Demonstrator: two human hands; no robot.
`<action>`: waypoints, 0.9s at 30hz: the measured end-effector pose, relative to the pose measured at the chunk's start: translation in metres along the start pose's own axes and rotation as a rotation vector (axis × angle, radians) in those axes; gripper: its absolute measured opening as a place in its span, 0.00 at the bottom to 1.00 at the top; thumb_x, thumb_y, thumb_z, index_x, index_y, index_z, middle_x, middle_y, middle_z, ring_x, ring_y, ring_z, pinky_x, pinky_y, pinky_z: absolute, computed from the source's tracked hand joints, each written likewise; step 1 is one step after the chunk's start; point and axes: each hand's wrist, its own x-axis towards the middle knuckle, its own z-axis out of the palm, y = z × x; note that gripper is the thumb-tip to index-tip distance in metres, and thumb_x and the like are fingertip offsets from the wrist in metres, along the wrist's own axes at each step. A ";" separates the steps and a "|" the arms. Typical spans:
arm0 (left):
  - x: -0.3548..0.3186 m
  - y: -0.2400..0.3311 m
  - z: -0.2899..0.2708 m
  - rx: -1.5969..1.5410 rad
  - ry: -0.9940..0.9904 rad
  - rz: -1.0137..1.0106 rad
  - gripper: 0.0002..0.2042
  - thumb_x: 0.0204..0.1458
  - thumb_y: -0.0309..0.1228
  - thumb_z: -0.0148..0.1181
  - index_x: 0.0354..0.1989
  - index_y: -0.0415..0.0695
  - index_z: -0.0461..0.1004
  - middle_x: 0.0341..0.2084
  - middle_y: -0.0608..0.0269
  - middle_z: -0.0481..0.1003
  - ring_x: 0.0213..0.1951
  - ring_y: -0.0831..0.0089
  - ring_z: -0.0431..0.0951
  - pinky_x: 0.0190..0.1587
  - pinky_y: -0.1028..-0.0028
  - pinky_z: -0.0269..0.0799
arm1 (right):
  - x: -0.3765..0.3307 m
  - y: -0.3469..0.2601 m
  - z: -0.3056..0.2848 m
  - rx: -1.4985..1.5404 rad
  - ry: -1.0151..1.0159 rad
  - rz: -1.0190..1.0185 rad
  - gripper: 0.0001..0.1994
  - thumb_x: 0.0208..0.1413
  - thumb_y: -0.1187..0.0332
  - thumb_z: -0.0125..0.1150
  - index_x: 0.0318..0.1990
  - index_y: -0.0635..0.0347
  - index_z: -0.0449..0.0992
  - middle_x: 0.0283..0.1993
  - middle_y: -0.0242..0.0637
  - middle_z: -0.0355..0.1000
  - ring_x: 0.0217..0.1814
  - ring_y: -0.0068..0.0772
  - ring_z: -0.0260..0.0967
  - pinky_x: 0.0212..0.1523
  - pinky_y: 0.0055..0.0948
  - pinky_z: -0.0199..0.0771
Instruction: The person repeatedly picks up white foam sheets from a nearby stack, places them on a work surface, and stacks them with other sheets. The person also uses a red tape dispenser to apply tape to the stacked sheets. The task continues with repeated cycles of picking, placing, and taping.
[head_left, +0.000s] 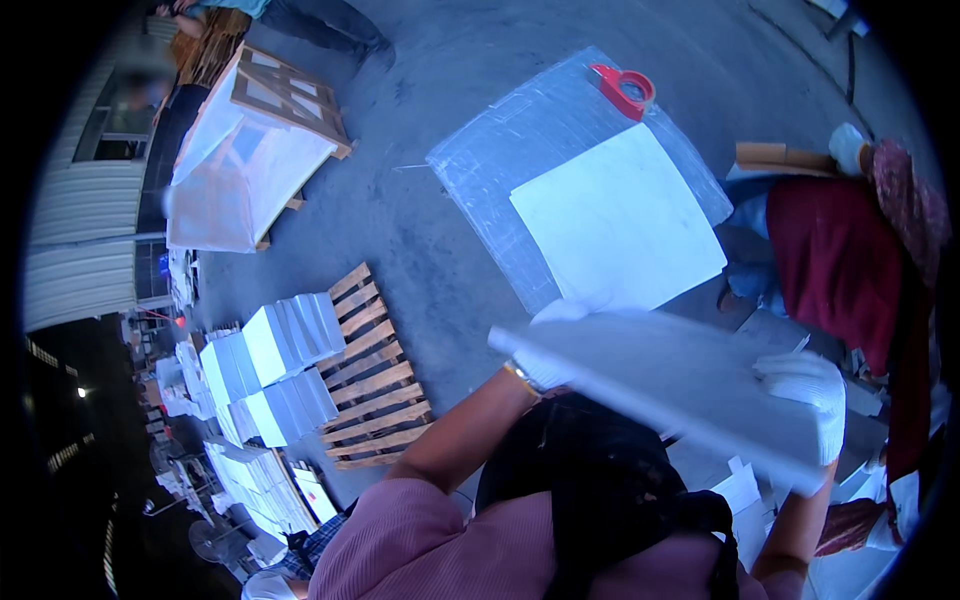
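Between my two gloved hands is a thick, flat pale board or stack of sheets (660,365), tilted and slightly blurred. My left hand (540,368), in a white glove with a bracelet at the wrist, is closed on its left end. My right hand (812,395), also in a white glove, grips the right end with fingers over the top face. Just beyond lies a white sheet or thin stack of sheets (620,215) on a scuffed, plastic-covered table (480,160). A red tape dispenser (625,92) rests near the table's far edge.
Left of me, stacks of white sheets (275,345) stand beside a wooden pallet (375,370). A wrapped wooden crate (250,170) is at the far left. A person in dark red (835,260) works close on the right; another person (330,25) stands at the back.
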 end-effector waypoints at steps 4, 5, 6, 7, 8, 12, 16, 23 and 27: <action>-0.028 0.019 -0.007 -0.184 -0.057 0.148 0.26 0.52 0.24 0.49 0.63 0.35 0.60 0.52 0.49 0.71 0.52 0.61 0.74 0.56 0.68 0.70 | 0.062 0.013 0.021 0.013 0.059 -0.008 0.12 0.48 0.68 0.63 0.43 0.51 0.80 0.50 0.38 0.75 0.58 0.44 0.69 0.62 0.45 0.65; -0.025 0.022 -0.021 -0.206 -0.073 0.170 0.26 0.51 0.23 0.49 0.62 0.34 0.60 0.51 0.47 0.71 0.51 0.60 0.75 0.55 0.67 0.71 | 0.069 0.023 0.034 0.182 0.146 0.190 0.16 0.52 0.70 0.61 0.50 0.53 0.78 0.55 0.39 0.73 0.62 0.40 0.66 0.64 0.43 0.63; -0.019 0.026 -0.025 -0.190 -0.054 0.164 0.26 0.50 0.24 0.49 0.61 0.33 0.61 0.51 0.46 0.71 0.50 0.57 0.75 0.55 0.64 0.72 | 0.082 0.039 0.051 0.614 0.260 0.451 0.19 0.54 0.71 0.61 0.55 0.54 0.75 0.57 0.40 0.71 0.63 0.39 0.65 0.65 0.41 0.62; -0.010 0.029 -0.029 -0.176 -0.037 0.159 0.26 0.49 0.24 0.50 0.60 0.31 0.62 0.51 0.45 0.72 0.50 0.55 0.75 0.55 0.60 0.72 | 0.093 0.056 0.065 1.047 0.379 0.702 0.22 0.55 0.72 0.60 0.60 0.56 0.72 0.60 0.40 0.69 0.64 0.37 0.64 0.65 0.40 0.62; -0.001 0.032 -0.032 -0.157 -0.014 0.161 0.26 0.48 0.24 0.51 0.59 0.30 0.62 0.51 0.44 0.72 0.50 0.52 0.75 0.54 0.56 0.72 | 0.099 0.083 0.078 0.900 0.302 0.605 0.24 0.57 0.73 0.59 0.62 0.58 0.67 0.61 0.42 0.67 0.64 0.36 0.64 0.65 0.38 0.63; 0.029 0.021 -0.114 -0.257 0.019 0.256 0.28 0.44 0.21 0.50 0.58 0.29 0.62 0.48 0.43 0.73 0.47 0.50 0.77 0.52 0.54 0.74 | 0.145 0.135 0.087 1.029 -0.001 0.526 0.29 0.58 0.75 0.56 0.68 0.65 0.57 0.64 0.48 0.63 0.63 0.34 0.65 0.62 0.33 0.66; 0.072 0.021 -0.087 -0.154 0.112 0.478 0.29 0.45 0.18 0.51 0.61 0.34 0.60 0.44 0.49 0.75 0.43 0.59 0.78 0.48 0.62 0.76 | 0.175 0.179 0.101 1.527 0.121 0.774 0.29 0.52 0.72 0.59 0.63 0.71 0.62 0.56 0.47 0.71 0.57 0.36 0.70 0.57 0.33 0.71; 0.074 0.042 -0.052 0.377 0.413 0.565 0.27 0.49 0.23 0.57 0.60 0.36 0.63 0.42 0.55 0.77 0.39 0.66 0.79 0.44 0.64 0.75 | 0.193 0.202 0.154 0.844 0.295 0.860 0.21 0.50 0.65 0.68 0.50 0.66 0.77 0.49 0.38 0.75 0.48 0.30 0.72 0.52 0.26 0.69; 0.053 0.086 -0.039 1.297 0.664 -0.096 0.22 0.53 0.46 0.57 0.46 0.38 0.74 0.31 0.55 0.79 0.33 0.60 0.80 0.40 0.62 0.74 | 0.184 0.212 0.165 0.461 0.278 0.708 0.20 0.51 0.64 0.67 0.51 0.63 0.76 0.49 0.39 0.76 0.49 0.30 0.73 0.51 0.26 0.70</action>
